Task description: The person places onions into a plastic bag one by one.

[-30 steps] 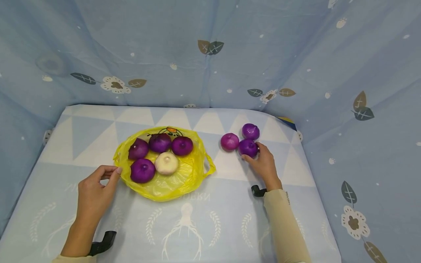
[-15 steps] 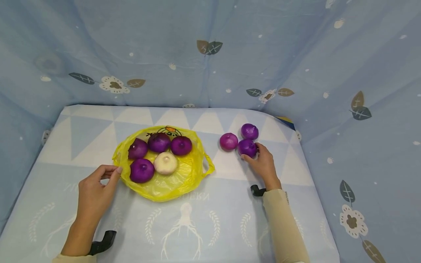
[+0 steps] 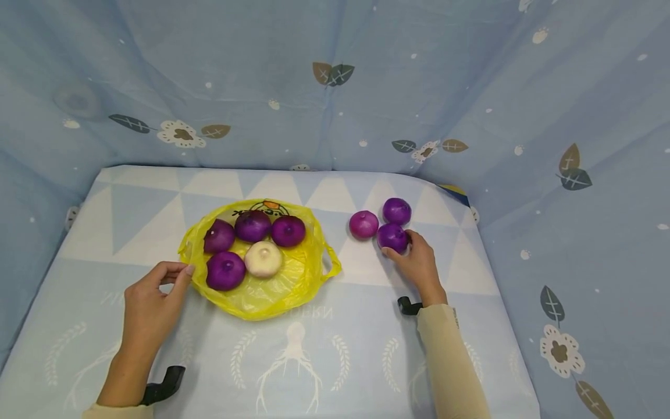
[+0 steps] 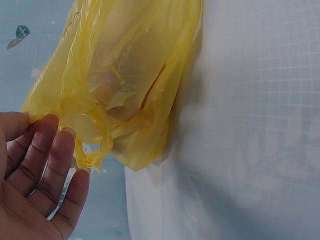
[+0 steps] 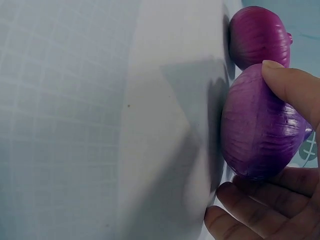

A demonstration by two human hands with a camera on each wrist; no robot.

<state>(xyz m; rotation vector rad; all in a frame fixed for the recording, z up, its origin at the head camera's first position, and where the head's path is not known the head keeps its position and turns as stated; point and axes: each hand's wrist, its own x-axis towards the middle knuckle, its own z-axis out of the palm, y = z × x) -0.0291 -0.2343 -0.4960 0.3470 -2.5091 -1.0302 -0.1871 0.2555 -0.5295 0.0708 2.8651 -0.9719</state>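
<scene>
My left hand (image 3: pixel 152 308) pinches the left rim of a yellow plastic bag (image 3: pixel 256 302) between thumb and fingertip; in the left wrist view its other fingers spread beside the thin film. The bag lies spread open, holding several purple onions (image 3: pixel 226 271) and one white onion (image 3: pixel 264 259). On the right, my right hand (image 3: pixel 419 262) grips a glossy purple onion (image 5: pixel 265 125), thumb on one side and fingers on the other. Beside it on the table are a pinkish-purple onion (image 3: pixel 363 225) and another purple onion (image 3: pixel 396 211).
A pale patterned cloth covers the table (image 3: pixel 293 372). Blue curtains (image 3: pixel 335 116) printed with leaves and flowers hang at the back and sides. A dark blue and yellow object (image 3: pixel 456 195) peeks out at the back right corner. A loop handle (image 3: pixel 333 265) sticks out from the bag's right side.
The gripped onion has shifted very slightly toward me, away from the onion behind it. My left hand and the bag look the same.
</scene>
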